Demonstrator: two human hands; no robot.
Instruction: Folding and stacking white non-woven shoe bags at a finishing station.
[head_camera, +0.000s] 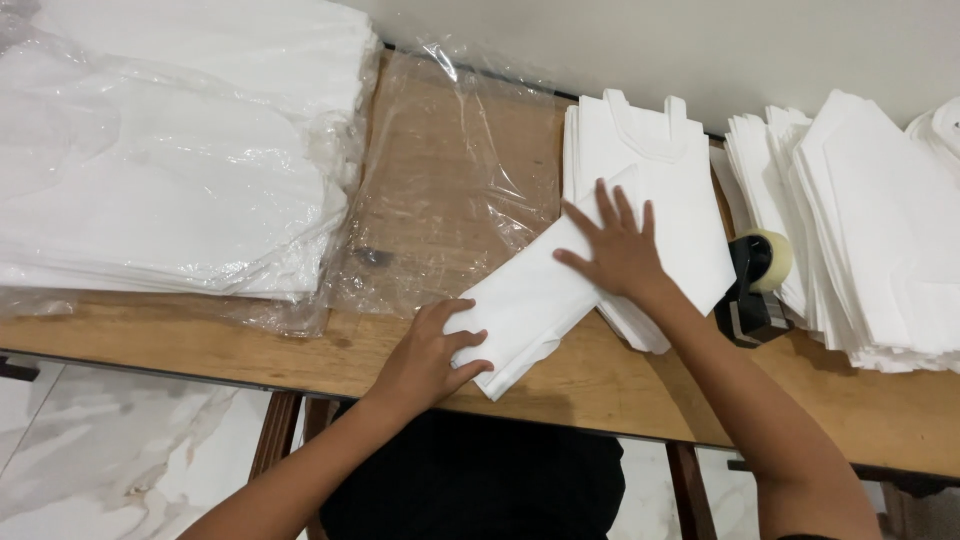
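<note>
- Far left on the table (250, 345), a big stack of white cloth bags (170, 150) lies in clear plastic wrap (440, 180).
- Left hand (425, 360) pinches the near end of a folded white bag (540, 300), thumb on top.
- Right hand (618, 250) lies open and flat on the bag's far end, over a small pile of bags (650, 160).
- Right of it stands a tape dispenser (755, 280), then more piles (870, 220).
</note>
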